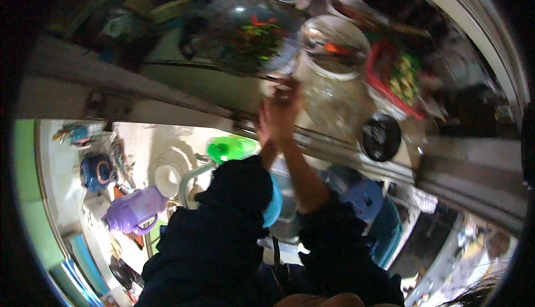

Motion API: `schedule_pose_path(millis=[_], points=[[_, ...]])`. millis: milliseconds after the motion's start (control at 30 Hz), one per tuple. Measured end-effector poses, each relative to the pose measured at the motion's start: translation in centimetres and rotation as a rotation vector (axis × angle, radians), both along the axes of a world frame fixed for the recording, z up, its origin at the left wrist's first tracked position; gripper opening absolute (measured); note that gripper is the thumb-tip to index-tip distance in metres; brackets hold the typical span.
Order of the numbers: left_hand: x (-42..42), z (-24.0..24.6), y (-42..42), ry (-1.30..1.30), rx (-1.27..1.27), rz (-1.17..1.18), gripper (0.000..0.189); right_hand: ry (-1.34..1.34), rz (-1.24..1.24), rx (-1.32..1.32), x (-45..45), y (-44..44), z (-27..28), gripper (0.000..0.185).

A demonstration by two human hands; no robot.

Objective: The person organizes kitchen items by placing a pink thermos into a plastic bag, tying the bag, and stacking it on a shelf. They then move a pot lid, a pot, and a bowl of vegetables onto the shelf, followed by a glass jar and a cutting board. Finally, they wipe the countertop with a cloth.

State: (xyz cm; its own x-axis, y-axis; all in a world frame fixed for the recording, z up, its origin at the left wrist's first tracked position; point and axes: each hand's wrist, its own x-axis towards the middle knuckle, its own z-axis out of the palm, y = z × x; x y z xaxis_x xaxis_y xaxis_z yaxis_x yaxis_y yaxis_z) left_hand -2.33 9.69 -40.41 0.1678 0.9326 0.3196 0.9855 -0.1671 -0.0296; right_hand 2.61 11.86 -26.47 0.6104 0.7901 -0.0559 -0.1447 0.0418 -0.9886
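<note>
Both my hands reach forward over the window sill and are close together, blurred by motion. My left hand is partly covered by my right hand, which lies over it or right against it. At the fingertips is a small pale and dark patch; whether it is something held cannot be told. Just right of the fingers stands a white plastic bucket with an orange and dark thing inside. Below it, a crumpled clear plastic bag or container rests near my right wrist. Left of the bucket is a cluster of red and green peppers or leaves.
A red basket with yellow-green pieces and a round black dish are at right. The metal window track crosses under my forearms. Nearer me are a green plastic bottle, a curved white tap and a purple jug.
</note>
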Motion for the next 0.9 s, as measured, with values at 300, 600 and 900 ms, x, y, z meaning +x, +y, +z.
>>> schedule_pose_path(millis=[300,600,900], points=[[0.1,0.0,0.5,-0.172,-0.12,-0.033,0.056,-0.223,0.253,0.135,0.8,-19.4,11.5,0.027],[0.6,2.1,0.1,-0.034,-0.175,-0.026,0.048,-1.105,-0.433,-0.423,31.3,-26.8,-3.0,0.015],[0.2,2.5,-0.1,-0.07,-0.243,-0.06,0.051,-1.306,-0.402,-0.593,36.2,-23.3,-13.3,0.033]])
